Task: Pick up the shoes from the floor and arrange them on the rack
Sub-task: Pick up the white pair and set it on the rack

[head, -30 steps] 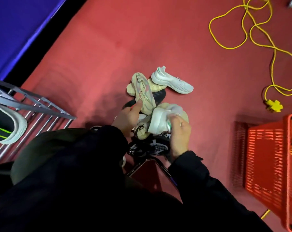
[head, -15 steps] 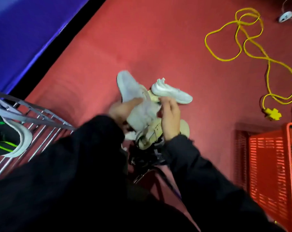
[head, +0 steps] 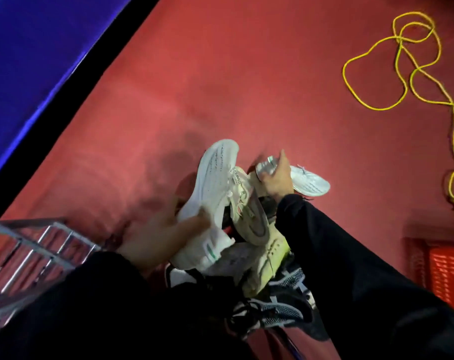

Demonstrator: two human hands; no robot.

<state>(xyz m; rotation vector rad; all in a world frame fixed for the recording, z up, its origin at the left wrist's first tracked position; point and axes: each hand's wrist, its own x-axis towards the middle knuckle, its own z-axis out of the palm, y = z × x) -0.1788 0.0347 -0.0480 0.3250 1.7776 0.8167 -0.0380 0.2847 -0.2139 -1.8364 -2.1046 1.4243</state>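
- Two hands were in view: the left hand [head: 166,227] at about 7 o'clock from the centre, the right hand [head: 276,179] at about 3 o'clock.
- At least six shoes were in the pile: two white shoes, [head: 213,188] and [head: 309,181]; two cream shoes, [head: 252,216] and [head: 267,266]; two dark mesh shoes, [head: 285,313] and [head: 293,279]. The pile was blurred, so the exact number was not sure.
- One metal rack [head: 31,250] stood at 8 o'clock.
- One yellow cable [head: 402,81] lay at 2 o'clock.
- One red basket [head: 447,271] was at 4 o'clock.

Right hand [head: 276,178] has reached and gripped the far white shoe [head: 309,181].
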